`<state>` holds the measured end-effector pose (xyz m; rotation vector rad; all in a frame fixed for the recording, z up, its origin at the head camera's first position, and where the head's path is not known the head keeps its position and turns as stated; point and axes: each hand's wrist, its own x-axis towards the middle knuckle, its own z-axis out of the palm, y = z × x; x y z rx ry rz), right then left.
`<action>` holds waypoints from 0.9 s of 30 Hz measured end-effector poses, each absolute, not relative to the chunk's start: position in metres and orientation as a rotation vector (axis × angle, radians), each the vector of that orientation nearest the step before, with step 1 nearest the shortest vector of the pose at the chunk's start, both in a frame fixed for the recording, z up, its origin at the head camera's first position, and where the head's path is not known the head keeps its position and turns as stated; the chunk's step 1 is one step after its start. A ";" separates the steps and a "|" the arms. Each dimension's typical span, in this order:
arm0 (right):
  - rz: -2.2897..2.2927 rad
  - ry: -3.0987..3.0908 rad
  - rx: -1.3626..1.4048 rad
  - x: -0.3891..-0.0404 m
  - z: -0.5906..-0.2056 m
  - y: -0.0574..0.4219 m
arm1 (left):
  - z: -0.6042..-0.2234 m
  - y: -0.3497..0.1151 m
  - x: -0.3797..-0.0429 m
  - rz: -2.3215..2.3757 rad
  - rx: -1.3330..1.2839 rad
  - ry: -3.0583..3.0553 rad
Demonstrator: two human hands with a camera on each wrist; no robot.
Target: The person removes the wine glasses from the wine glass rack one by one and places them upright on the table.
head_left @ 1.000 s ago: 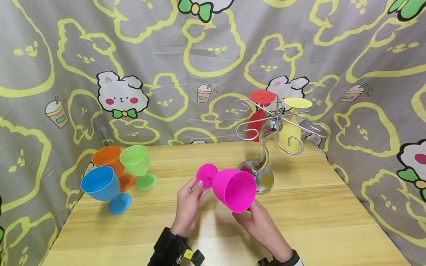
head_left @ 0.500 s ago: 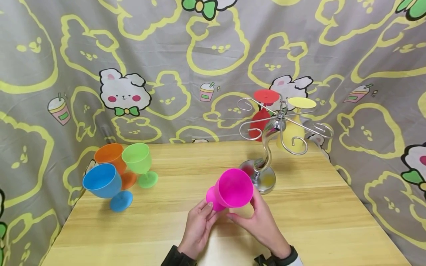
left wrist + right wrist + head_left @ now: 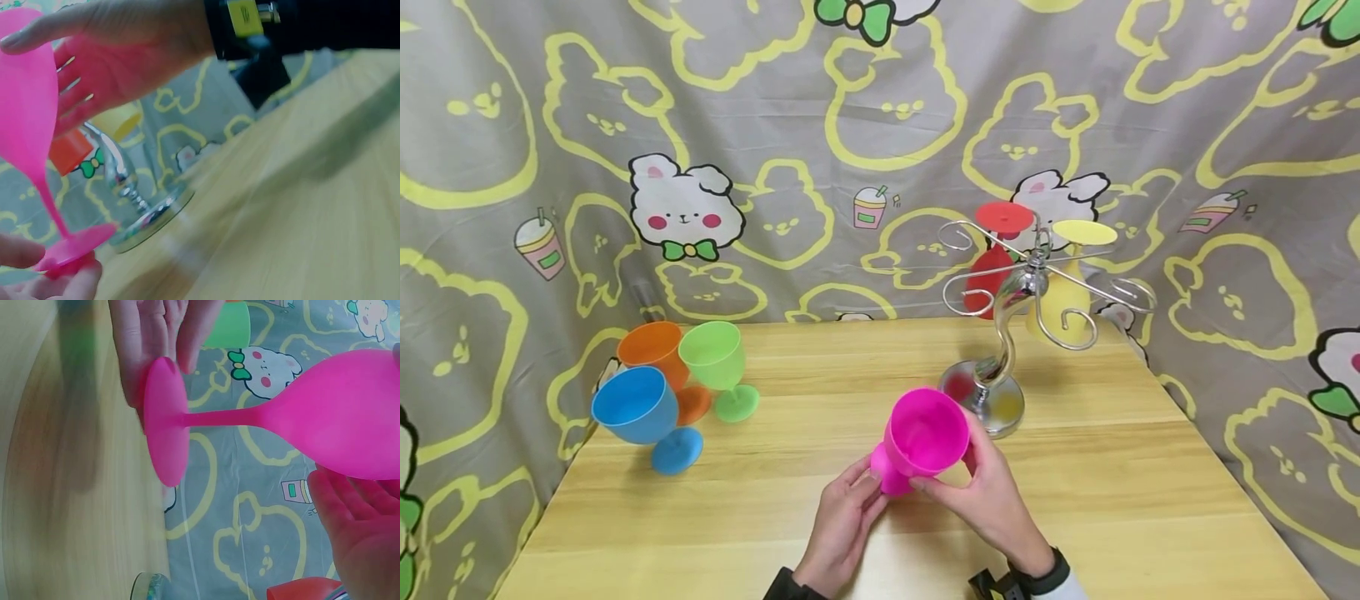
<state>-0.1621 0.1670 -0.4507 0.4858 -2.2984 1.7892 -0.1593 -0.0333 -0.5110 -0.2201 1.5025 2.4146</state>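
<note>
A pink plastic goblet (image 3: 927, 435) is held over the table with its mouth tilted toward the head camera. My left hand (image 3: 844, 518) pinches the rim of its foot (image 3: 167, 425) between thumb and fingers. Around the bowl (image 3: 24, 106) my right hand (image 3: 992, 502) has its thumb on the near side and its fingers on the far side. Just behind stands a chrome stemware rack (image 3: 1004, 333) with curled wire arms. A red goblet (image 3: 988, 283) and a yellow goblet (image 3: 1063, 304) hang upside down from it.
On the left of the wooden table (image 3: 820, 375) a blue goblet (image 3: 651, 417), an orange goblet (image 3: 658, 354) and a green goblet (image 3: 715, 358) stand upright close together. A patterned grey curtain (image 3: 790, 92) encloses the back and sides.
The pink goblet has swung from lying sideways to more upright, its foot coming down toward me. The left hand moved right with the foot; the right thumb has closed onto the bowl.
</note>
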 end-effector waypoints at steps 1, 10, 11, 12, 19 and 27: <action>1.785 -2.307 0.480 -0.162 -0.451 0.167 | -0.510 -0.035 -0.160 2.396 -0.221 1.546; 1.763 -2.361 0.450 -0.160 -0.451 0.165 | -0.493 -0.036 -0.158 2.161 0.062 2.336; 1.763 -2.361 0.453 -0.160 -0.452 0.165 | -0.492 -0.035 -0.158 2.149 0.108 2.377; 1.764 -2.358 0.458 -0.159 -0.452 0.164 | -0.491 -0.035 -0.158 2.140 0.158 2.406; 1.803 -2.326 0.489 -0.157 -0.453 0.163 | -0.493 -0.026 -0.155 1.987 0.349 2.639; 1.838 -2.343 0.453 -0.154 -0.451 0.162 | -0.499 -0.021 -0.152 1.986 0.309 2.695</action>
